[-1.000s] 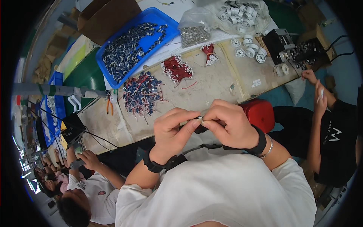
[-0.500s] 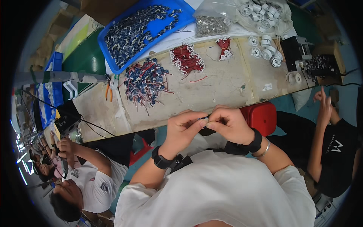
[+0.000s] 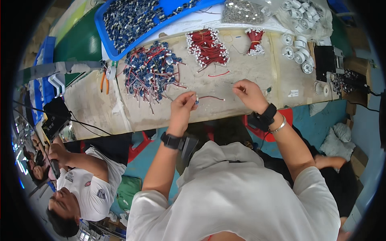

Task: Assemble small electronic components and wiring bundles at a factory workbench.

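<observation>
My left hand (image 3: 183, 106) is closed in a pinch on a small blue circuit board (image 3: 197, 99). From it a red wire (image 3: 211, 97) with a white plug end stretches right over the table. My right hand (image 3: 250, 95) is apart from it, its fingers loosely curled, and nothing shows between them. Left of my left hand lies a heap of blue boards with red wires (image 3: 150, 70). Beyond my hands are a pile of red wires with white connectors (image 3: 207, 48) and a tied bundle of red wires (image 3: 255, 40). One loose red wire (image 3: 219, 74) lies nearer.
A blue tray (image 3: 105, 42) of boards stands at the far left, near orange-handled pliers (image 3: 103, 82). White spools (image 3: 300, 54) and a black device (image 3: 325, 62) occupy the right. A co-worker (image 3: 90, 180) sits at left; red stools (image 3: 277, 124) are below the table edge.
My hands, together at the table's near edge before, have parted and moved forward over it. The left keeps the board, whose wire now shows; the right has moved right. The view has shifted.
</observation>
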Demonstrator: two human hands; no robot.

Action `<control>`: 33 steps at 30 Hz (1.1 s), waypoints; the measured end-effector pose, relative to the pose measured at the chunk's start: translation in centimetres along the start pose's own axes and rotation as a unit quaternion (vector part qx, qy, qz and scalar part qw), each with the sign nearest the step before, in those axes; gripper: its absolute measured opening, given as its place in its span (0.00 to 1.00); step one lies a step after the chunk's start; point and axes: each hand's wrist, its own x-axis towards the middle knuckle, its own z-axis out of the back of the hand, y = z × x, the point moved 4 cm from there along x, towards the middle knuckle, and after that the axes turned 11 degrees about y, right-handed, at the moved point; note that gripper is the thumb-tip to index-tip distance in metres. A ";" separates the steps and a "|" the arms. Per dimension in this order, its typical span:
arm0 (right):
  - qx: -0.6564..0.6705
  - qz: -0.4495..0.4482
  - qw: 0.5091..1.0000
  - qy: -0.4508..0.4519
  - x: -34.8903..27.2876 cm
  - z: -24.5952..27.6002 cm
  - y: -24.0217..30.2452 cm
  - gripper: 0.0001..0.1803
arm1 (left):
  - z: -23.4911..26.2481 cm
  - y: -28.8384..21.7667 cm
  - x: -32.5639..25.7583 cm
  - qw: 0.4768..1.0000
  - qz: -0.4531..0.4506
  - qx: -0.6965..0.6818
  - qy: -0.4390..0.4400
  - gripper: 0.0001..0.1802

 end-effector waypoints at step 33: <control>-0.279 -0.040 0.840 0.464 -9.0 -12.4 -10.9 0.11 | 7.4 17.8 -13.1 0.755 0.277 0.569 0.170 0.21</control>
